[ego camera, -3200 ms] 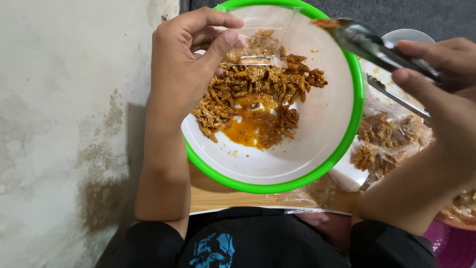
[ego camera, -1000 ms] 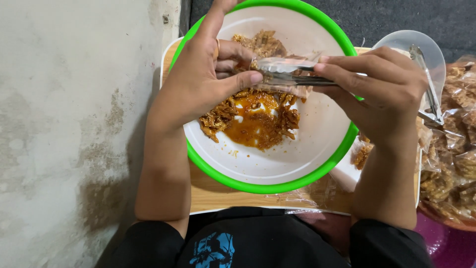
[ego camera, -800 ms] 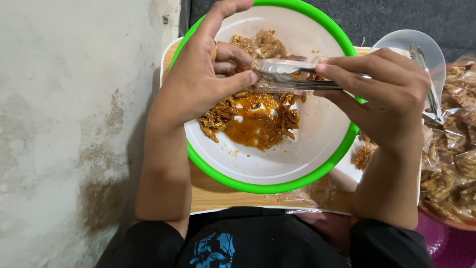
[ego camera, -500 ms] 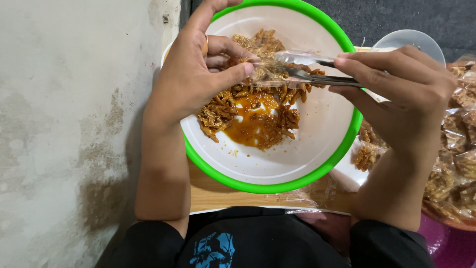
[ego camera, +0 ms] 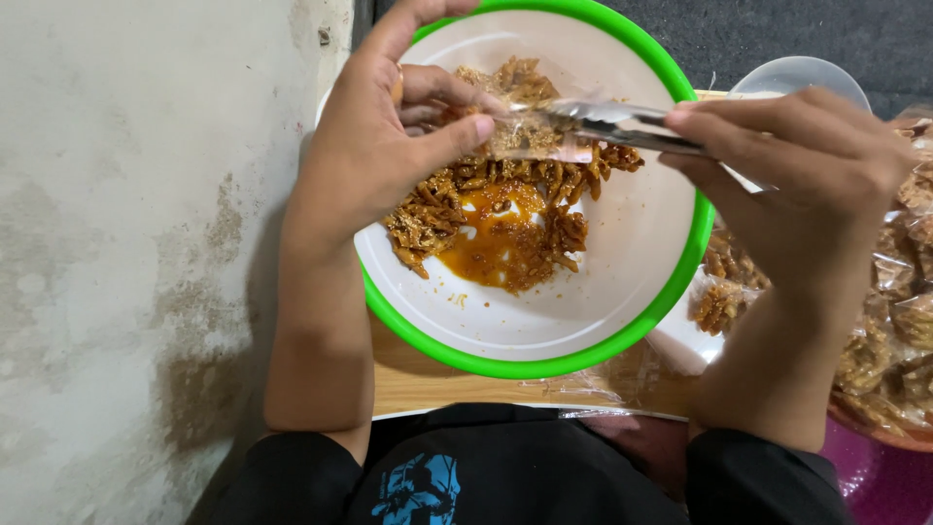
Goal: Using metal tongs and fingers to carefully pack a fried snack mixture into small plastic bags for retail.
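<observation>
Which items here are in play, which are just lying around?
In play: left hand, small clear bag, tongs, right hand, snack, green-rimmed bowl.
Lying about: filled bags, clear lid, wooden board.

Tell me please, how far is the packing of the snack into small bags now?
Done: many filled bags lie at the right. In hand: the left hand holds a small clear bag open over the bowl, and the right hand pushes snack into it with metal tongs. Left: a modest heap of snack with orange oil remains in the bowl.
</observation>
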